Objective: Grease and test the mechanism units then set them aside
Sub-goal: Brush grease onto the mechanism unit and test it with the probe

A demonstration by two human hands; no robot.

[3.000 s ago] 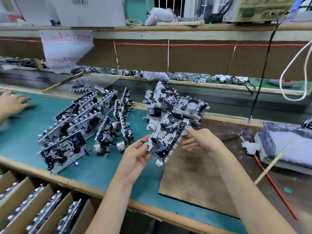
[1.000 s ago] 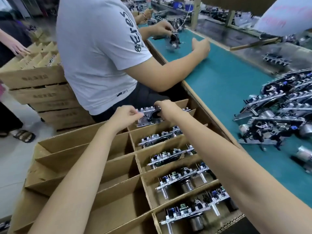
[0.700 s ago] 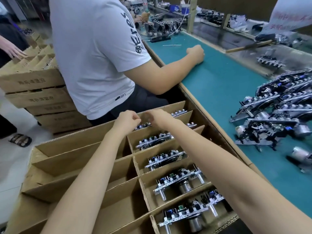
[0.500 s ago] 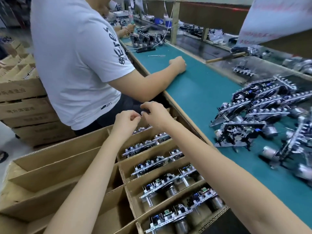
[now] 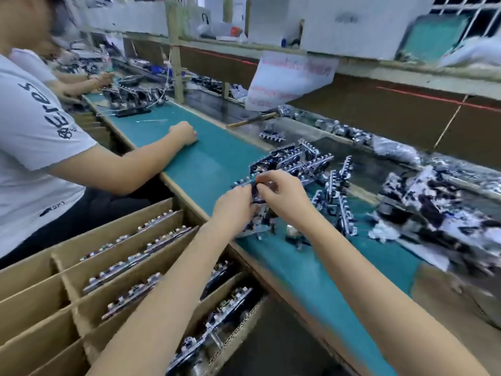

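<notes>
Running away toward the upper left, a long workbench carries a teal-green mat (image 5: 206,164) edged by a pale wooden strip (image 5: 189,198). Behind the mat stands a brown board wall under a wooden shelf, and a white paper sheet with red print (image 5: 290,77) hangs from that shelf. White window bars (image 5: 474,12) show at the top right. A neighbouring person in a white printed T-shirt (image 5: 32,137) sits at the left, one closed fist (image 5: 184,132) resting on the mat. Below the bench edge sits a brown cardboard box with dividers (image 5: 67,270), its slots holding upright packed units (image 5: 130,263).

On the mat, a leaning row of silver-and-black units (image 5: 301,158) stands just behind the hands, with a blurred heap of more units (image 5: 433,204) farther right.

The silver-and-black mechanism unit (image 5: 257,196) at the row's near end sits between both hands, its lower edge close to the mat. It is a thin metal plate crowded with dark parts, motion-blurred. The left hand (image 5: 234,210) grips it from the left with curled fingers. The right hand (image 5: 283,198) pinches its top between thumb and fingertips.
</notes>
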